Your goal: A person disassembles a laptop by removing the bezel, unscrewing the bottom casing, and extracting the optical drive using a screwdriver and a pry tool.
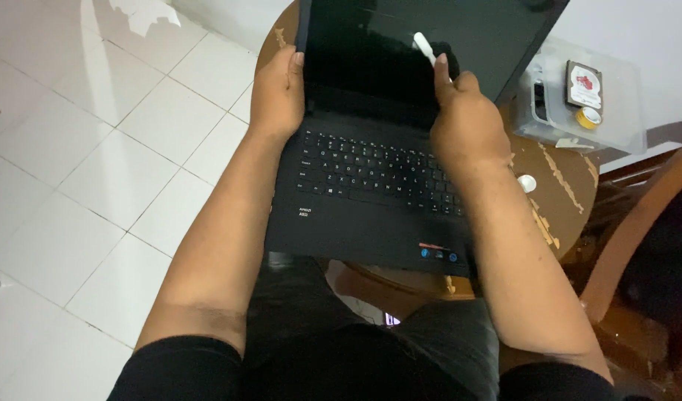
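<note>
A black laptop (371, 193) lies open on a round wooden table (571, 200), its dark screen (430, 37) tilted back. My left hand (278, 96) grips the laptop's left edge near the hinge, thumb on the screen's side. My right hand (463, 122) rests at the hinge area above the keyboard and holds a small white stick-like tool (425, 48) whose tip touches the lower part of the screen.
A clear plastic box (623, 111) holding a hard drive (584, 84) and a yellow tape roll (588, 117) sits at the table's right. A small white cap (527, 183) lies on the table. A wooden chair (631, 245) stands right; white tiled floor (96, 171) left.
</note>
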